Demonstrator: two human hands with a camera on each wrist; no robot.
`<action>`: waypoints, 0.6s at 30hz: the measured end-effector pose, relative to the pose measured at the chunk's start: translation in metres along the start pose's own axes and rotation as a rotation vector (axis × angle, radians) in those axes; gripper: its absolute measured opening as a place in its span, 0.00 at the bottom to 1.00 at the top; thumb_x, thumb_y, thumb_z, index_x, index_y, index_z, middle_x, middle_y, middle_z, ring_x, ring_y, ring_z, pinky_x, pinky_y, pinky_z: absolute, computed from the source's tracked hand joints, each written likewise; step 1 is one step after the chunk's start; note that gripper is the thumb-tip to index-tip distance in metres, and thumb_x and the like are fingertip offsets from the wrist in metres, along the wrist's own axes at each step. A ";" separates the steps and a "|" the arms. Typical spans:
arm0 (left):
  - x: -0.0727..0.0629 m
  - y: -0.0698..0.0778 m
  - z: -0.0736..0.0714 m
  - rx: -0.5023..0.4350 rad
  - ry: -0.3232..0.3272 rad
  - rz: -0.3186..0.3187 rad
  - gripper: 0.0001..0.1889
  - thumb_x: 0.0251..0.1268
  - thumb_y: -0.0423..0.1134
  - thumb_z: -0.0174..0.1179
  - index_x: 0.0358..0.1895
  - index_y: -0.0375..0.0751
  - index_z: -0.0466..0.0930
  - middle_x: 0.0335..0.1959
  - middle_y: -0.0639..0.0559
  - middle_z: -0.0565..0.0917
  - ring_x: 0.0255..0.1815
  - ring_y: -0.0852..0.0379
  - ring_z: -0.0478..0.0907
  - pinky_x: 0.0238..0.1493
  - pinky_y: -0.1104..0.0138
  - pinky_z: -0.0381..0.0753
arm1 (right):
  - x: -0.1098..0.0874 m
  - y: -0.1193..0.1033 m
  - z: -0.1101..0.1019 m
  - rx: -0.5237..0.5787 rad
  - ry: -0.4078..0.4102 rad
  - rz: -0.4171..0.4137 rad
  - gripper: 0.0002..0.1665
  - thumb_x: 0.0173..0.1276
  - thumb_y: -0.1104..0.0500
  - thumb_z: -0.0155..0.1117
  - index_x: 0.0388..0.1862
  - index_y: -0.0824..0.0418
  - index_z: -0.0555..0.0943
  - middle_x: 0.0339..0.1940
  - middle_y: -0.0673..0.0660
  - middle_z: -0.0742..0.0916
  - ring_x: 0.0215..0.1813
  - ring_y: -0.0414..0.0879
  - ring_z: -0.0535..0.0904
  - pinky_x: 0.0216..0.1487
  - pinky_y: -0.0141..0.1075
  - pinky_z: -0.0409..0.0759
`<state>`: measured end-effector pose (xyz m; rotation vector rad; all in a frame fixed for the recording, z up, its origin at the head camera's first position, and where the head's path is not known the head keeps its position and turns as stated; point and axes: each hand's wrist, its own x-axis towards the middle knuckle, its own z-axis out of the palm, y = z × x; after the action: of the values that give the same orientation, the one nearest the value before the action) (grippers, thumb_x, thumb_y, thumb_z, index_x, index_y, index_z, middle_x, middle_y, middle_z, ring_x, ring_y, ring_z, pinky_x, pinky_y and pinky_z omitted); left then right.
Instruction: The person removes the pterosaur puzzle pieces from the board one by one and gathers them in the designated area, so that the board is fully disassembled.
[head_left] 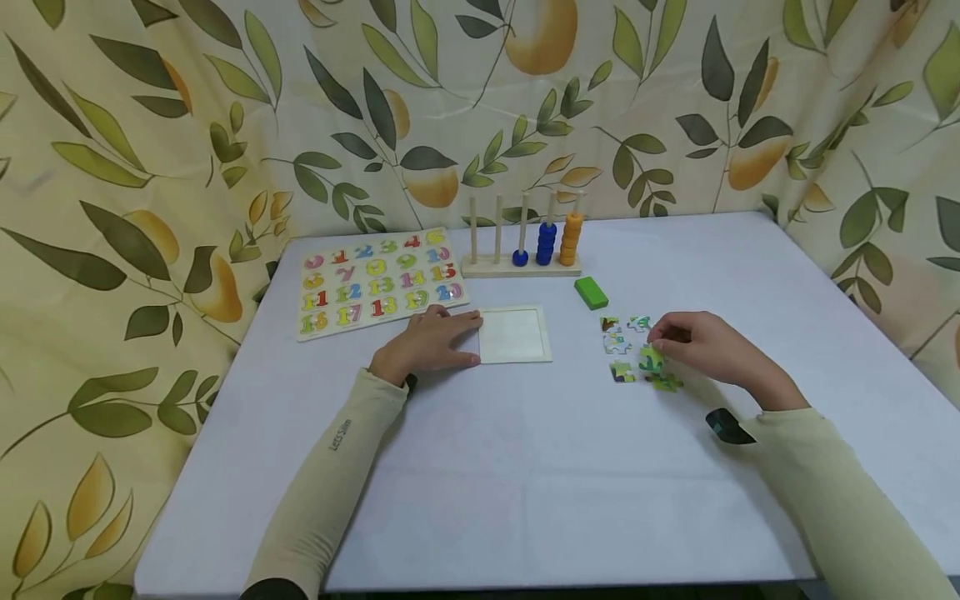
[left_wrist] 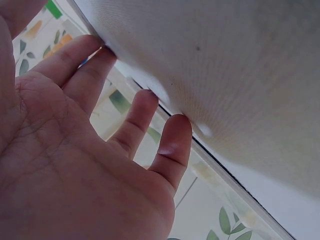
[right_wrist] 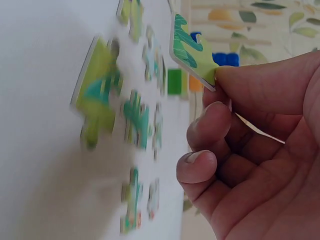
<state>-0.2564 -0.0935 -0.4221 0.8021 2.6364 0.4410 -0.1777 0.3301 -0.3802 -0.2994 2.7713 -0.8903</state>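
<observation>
My right hand [head_left: 708, 346] pinches a green jigsaw puzzle piece [right_wrist: 187, 47] between thumb and index finger, tilted above the table; the other fingers are curled in. Below and around it several loose puzzle pieces [head_left: 622, 372] lie spread on the white cloth. In the right wrist view a lime-green piece [right_wrist: 97, 75] lies nearest, somewhat blurred. My left hand [head_left: 431, 342] rests at the left side of a shallow white rectangular frame [head_left: 514, 335], fingers extended and apart, thumb and fingertips touching its edge. The left wrist view shows the palm and outstretched fingers of that hand.
A colourful number board [head_left: 352, 287] lies behind the left hand. Behind the frame stands a wooden peg stand [head_left: 487, 268] with blue and orange beads. A green block [head_left: 592, 292] lies between stand and pieces. A patterned curtain [head_left: 480, 108] hangs along the table's back.
</observation>
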 end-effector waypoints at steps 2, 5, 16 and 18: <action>0.000 0.000 0.000 0.004 0.000 -0.002 0.41 0.76 0.58 0.67 0.86 0.54 0.63 0.86 0.61 0.61 0.79 0.43 0.58 0.78 0.44 0.53 | -0.004 0.004 -0.004 0.000 -0.005 0.022 0.11 0.81 0.61 0.64 0.53 0.67 0.84 0.49 0.58 0.86 0.50 0.53 0.77 0.47 0.36 0.78; 0.000 0.001 -0.001 0.001 -0.002 -0.008 0.41 0.76 0.57 0.67 0.86 0.54 0.63 0.86 0.61 0.61 0.79 0.44 0.57 0.78 0.45 0.52 | -0.009 0.011 -0.008 0.004 -0.006 0.035 0.11 0.81 0.61 0.64 0.53 0.67 0.84 0.48 0.57 0.86 0.50 0.54 0.76 0.45 0.34 0.78; 0.000 0.002 -0.001 -0.006 -0.003 -0.023 0.41 0.75 0.58 0.67 0.86 0.55 0.62 0.86 0.62 0.61 0.79 0.44 0.57 0.78 0.45 0.52 | -0.018 0.032 -0.017 -0.014 -0.015 0.053 0.10 0.81 0.61 0.65 0.52 0.66 0.84 0.46 0.56 0.86 0.49 0.53 0.76 0.44 0.32 0.77; 0.000 0.002 -0.001 -0.009 -0.005 -0.024 0.41 0.75 0.58 0.67 0.86 0.56 0.62 0.86 0.62 0.61 0.79 0.44 0.57 0.78 0.45 0.52 | -0.020 0.034 -0.018 -0.020 -0.024 0.056 0.10 0.81 0.60 0.65 0.52 0.67 0.84 0.46 0.56 0.86 0.49 0.53 0.76 0.43 0.32 0.78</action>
<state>-0.2560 -0.0921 -0.4207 0.7676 2.6348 0.4437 -0.1680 0.3725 -0.3830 -0.2325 2.7535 -0.8401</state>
